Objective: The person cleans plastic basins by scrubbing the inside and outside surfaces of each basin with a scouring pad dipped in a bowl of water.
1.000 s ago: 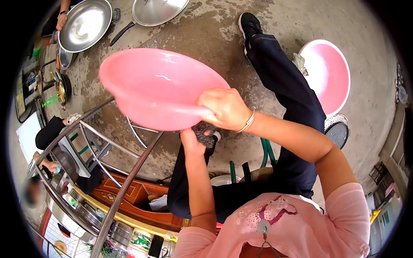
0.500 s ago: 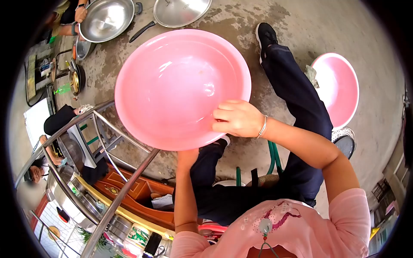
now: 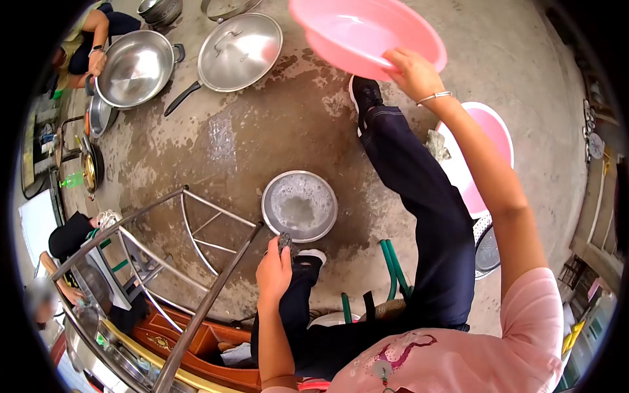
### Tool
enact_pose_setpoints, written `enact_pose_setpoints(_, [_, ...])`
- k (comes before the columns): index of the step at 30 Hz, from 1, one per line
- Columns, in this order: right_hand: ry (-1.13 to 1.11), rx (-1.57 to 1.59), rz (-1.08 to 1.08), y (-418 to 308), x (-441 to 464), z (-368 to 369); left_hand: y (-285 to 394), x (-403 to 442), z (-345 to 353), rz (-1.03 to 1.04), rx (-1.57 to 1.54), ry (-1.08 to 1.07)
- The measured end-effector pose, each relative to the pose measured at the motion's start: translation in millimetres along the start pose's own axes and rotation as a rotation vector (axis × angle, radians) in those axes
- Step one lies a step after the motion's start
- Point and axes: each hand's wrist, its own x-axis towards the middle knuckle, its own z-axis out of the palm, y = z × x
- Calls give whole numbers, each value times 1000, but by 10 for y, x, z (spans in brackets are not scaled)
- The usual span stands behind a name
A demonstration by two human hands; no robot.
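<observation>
My right hand (image 3: 415, 76) grips the near rim of a large pink basin (image 3: 367, 33), holding it tilted in the air at the top of the view, partly past the edge. Lower down, my left hand (image 3: 274, 274) is closed on a small dark, rough scouring pad (image 3: 284, 241). Just beyond those fingers a metal bowl (image 3: 299, 230) with foamy, greyish water stands on the floor. On my right a second pink basin (image 3: 493, 131) is partly covered by my forearm, and a crumpled greyish cloth (image 3: 438, 145) hangs over its rim.
A metal rack (image 3: 216, 288) rises at my left. A lidded pan (image 3: 240, 52) lies on the wet floor (image 3: 223, 141). Another person's hand (image 3: 97, 63) holds a large wok (image 3: 135, 69); a second person sits at the far left. Green stool legs (image 3: 393, 268) stand by my leg.
The large basin has moved up and away, now only in my right hand. My left hand has come out from under it with the scouring pad, and the metal bowl is uncovered.
</observation>
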Motion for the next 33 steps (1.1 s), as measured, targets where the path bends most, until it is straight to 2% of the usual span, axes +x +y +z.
enact_pose_setpoints(3, [-93,-110,91,618,-195,211,28,52,53,-44,-43,-52])
enact_pose_setpoints(9, [-145,-219,330,1262,-759,565,89,122,187,13,-62,-47])
enact_pose_setpoints(12, [-117,-253,354,1384,-936,700,76,143,225,48,-73,-38])
enact_pose_setpoints(14, [-296,-303,431,1443,-1030,733,80,154,212,82,-86,-32])
enact_pose_setpoints(15, [-297,-302,436,1431,-1104,726,99,160,213,88,-57,-5])
enact_pose_setpoints(18, [-262,-135,330,1221,-1452,610,144,158,190,108,-49,32])
enact_pose_setpoints(20, [-95,-101,426,1048,-1680,459,175,163,177,122,-78,50])
enact_pose_setpoints(22, [135,-220,536,1031,-2143,427,187,155,167,95,-98,20])
enact_pose_setpoints(26, [208,-518,976,956,-3223,264,140,144,207,113,-70,18])
enact_pose_setpoints(28, [134,-644,1302,958,-3714,291,127,138,219,113,-93,16])
enact_pose_setpoints(29, [132,-654,1311,998,-3906,348,112,135,225,120,-92,5])
enact_pose_setpoints(31, [103,-317,1283,1084,-4110,420,90,140,245,122,-81,30])
enact_pose_setpoints(32, [237,-4,1286,1121,-4105,510,94,144,252,128,-82,20])
enact_pose_setpoints(33, [294,171,1220,1077,-3985,574,102,146,252,113,-80,19])
